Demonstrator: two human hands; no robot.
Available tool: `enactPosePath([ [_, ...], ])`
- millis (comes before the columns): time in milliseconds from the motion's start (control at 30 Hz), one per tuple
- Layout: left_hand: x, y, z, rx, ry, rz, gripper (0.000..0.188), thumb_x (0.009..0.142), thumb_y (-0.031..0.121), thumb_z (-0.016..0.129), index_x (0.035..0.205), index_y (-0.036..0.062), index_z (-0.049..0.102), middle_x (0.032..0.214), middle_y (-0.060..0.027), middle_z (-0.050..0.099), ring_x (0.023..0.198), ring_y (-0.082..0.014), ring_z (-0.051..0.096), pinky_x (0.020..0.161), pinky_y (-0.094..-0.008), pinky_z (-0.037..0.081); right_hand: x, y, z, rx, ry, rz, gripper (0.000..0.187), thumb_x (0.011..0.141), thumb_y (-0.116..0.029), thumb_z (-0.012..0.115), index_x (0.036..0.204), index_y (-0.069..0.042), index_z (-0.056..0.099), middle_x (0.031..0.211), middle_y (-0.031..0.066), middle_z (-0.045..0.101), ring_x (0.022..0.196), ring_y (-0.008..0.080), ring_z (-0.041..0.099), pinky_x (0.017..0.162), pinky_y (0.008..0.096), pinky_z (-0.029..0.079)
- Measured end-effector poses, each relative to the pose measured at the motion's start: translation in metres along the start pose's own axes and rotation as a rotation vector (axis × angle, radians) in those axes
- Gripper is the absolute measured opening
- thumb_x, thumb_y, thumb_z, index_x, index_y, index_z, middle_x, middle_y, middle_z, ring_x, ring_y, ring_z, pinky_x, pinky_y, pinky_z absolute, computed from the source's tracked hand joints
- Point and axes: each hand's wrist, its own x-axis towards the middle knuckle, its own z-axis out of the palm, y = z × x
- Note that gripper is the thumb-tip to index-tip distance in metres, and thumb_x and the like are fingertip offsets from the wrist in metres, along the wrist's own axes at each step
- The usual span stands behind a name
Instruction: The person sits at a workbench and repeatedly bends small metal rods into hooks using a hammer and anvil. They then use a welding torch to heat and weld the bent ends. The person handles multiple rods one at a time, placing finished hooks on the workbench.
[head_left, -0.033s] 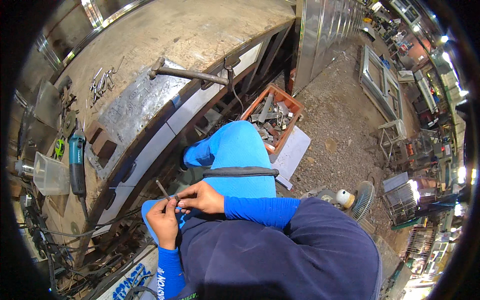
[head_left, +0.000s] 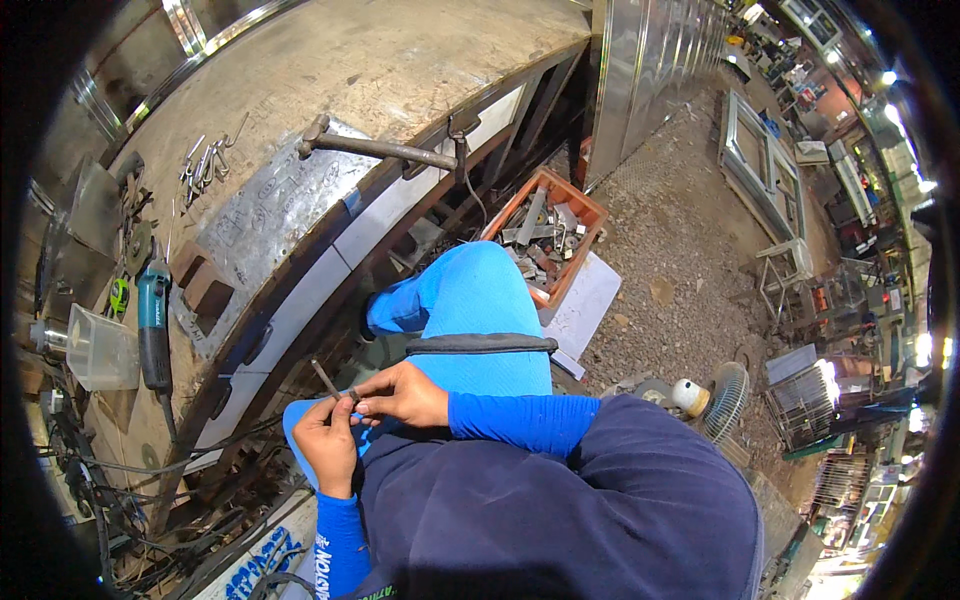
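Above my lap, a thin greyish metal rod (head_left: 324,378) sticks up out of my fingers, slanting toward the workbench. My left hand (head_left: 328,445) pinches it between thumb and fingers. From the right, my right hand (head_left: 408,396) meets the left one, its thumb and fingertips closed on a small dark piece at the rod's lower end. Whether that piece belongs to the rod cannot be made out, as the fingers cover much of it. Both hands touch near the thumbs.
A hammer (head_left: 375,150) lies across the edge of the workbench (head_left: 420,60). Wrenches (head_left: 208,165), a teal angle grinder (head_left: 153,320) and a clear plastic container (head_left: 102,348) sit on it. An orange crate (head_left: 590,213) of metal scraps stands beyond my knee; cables (head_left: 130,468) tangle at lower left.
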Motion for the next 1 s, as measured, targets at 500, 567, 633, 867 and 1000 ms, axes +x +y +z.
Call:
enactPosePath([
  [500,0.010,-0.011,0.016,0.340,0.055,0.134,0.024,0.099,0.013,0.074,0.086,-0.0068,0.070,0.075,-0.0152,0.067,0.064,-0.0238,0.063,0.060,-0.0382,0.046,0.007,0.022,-0.006,-0.316,0.190,-0.152,0.033,0.095,-0.006,0.078,0.124,0.008,0.070,0.099,0.0062,0.074,0.089,0.0073,0.065,0.079,0.0266,0.056],
  [567,0.008,-0.017,0.019,0.373,0.082,0.186,0.026,0.100,0.013,0.072,0.084,-0.0062,0.068,0.074,-0.0171,0.065,0.064,-0.0279,0.061,0.060,-0.0406,0.045,0.007,0.021,-0.004,-0.335,0.179,-0.163,0.029,0.094,-0.006,0.079,0.119,0.006,0.071,0.093,0.0023,0.070,0.085,0.0056,0.060,0.076,0.0253,0.053],
  [633,0.007,-0.022,0.025,0.379,0.123,0.264,0.027,0.100,0.013,0.070,0.082,-0.0056,0.066,0.073,-0.0188,0.063,0.064,-0.0316,0.060,0.060,-0.0423,0.044,0.007,0.020,-0.005,-0.282,0.151,-0.170,0.025,0.092,-0.007,0.079,0.114,0.004,0.072,0.088,-0.0008,0.065,0.082,0.0047,0.056,0.073,0.0245,0.051],
  [867,0.006,-0.014,0.017,0.350,0.068,0.265,0.026,0.101,0.010,0.067,0.080,-0.0048,0.061,0.072,-0.0181,0.062,0.063,-0.0310,0.057,0.059,-0.0428,0.042,0.012,0.027,-0.008,-0.318,0.102,-0.152,0.023,0.092,-0.008,0.081,0.111,0.002,0.074,0.094,0.0018,0.072,0.084,0.0055,0.061,0.073,0.0252,0.052],
  [1000,0.007,-0.041,0.008,0.267,0.039,0.152,0.028,0.104,0.013,0.066,0.081,-0.0035,0.064,0.068,-0.0105,0.060,0.061,-0.0188,0.054,0.057,-0.0379,0.041,0.013,0.022,-0.008,-0.253,0.055,-0.155,0.027,0.093,-0.017,0.085,0.109,0.002,0.075,0.097,0.0064,0.077,0.083,0.0092,0.065,0.070,0.0285,0.053],
])
